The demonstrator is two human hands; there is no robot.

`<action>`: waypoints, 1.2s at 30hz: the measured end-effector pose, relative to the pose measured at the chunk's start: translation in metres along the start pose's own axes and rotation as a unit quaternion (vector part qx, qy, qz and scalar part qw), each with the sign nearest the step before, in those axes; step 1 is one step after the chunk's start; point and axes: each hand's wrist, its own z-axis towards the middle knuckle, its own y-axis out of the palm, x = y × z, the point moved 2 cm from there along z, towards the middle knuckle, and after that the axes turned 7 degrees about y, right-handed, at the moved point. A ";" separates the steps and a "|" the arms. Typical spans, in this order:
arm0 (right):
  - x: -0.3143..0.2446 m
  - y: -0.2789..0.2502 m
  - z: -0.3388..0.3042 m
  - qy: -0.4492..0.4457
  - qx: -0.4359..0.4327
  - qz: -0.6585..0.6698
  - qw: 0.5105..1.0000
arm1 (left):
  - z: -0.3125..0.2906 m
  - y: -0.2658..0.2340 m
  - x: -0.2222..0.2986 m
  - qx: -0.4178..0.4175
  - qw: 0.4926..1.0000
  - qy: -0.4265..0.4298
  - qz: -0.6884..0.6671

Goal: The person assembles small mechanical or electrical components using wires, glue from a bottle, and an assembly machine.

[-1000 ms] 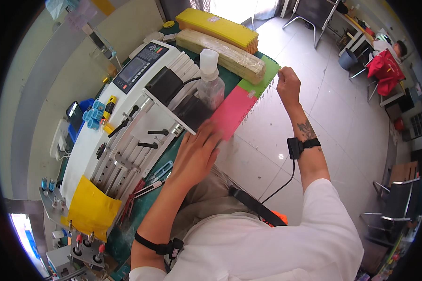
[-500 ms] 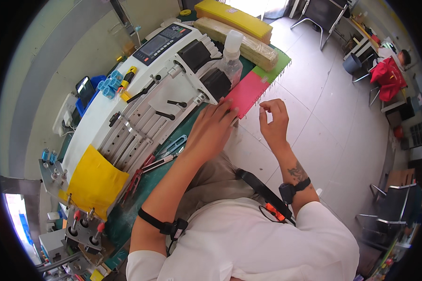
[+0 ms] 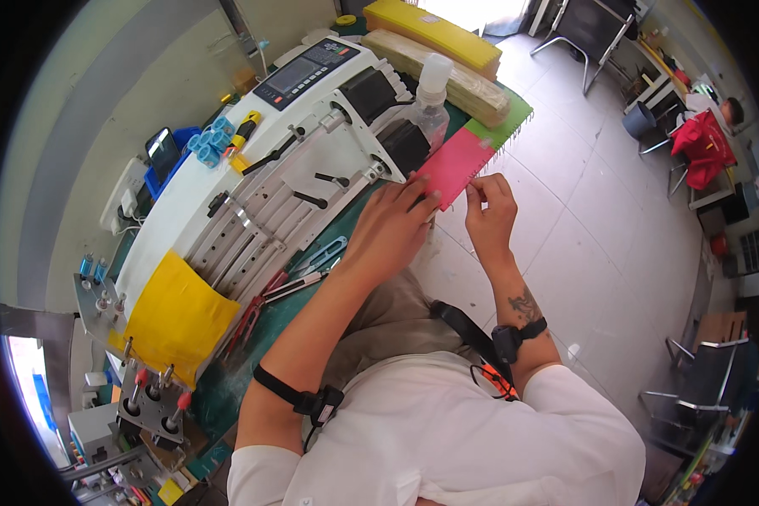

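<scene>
A pink sheet (image 3: 458,165) with a fringe of short dark bits along its right edge lies at the table's edge, joined or set against a green one (image 3: 508,123). My left hand (image 3: 392,226) lies on the near end of the pink sheet, fingers stretched and fairly flat. At the fringed edge, my right hand (image 3: 491,209) has thumb and forefinger pinched together; whatever is between them is too small to make out. Left of the pink sheet stands a clear squeeze bottle (image 3: 431,105) with a white cap.
A white machine (image 3: 185,185) with a control panel, rails and black levers fills the left. Yellow cloth (image 3: 177,312) drapes its near end. Blue snips (image 3: 320,253) and a red-handled tool (image 3: 246,319) lie on the green mat (image 3: 266,346). Wrapped bars (image 3: 447,76) lie beyond.
My right hand has moved a little left, bringing its pinched fingertips to the pink sheet's fringed edge. My left hand stays on the sheet. The whole view has shifted slightly.
</scene>
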 end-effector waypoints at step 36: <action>-0.220 0.022 0.034 -0.191 -0.348 -0.258 0.881 | -0.105 -0.100 0.018 0.264 0.738 -0.329 -0.526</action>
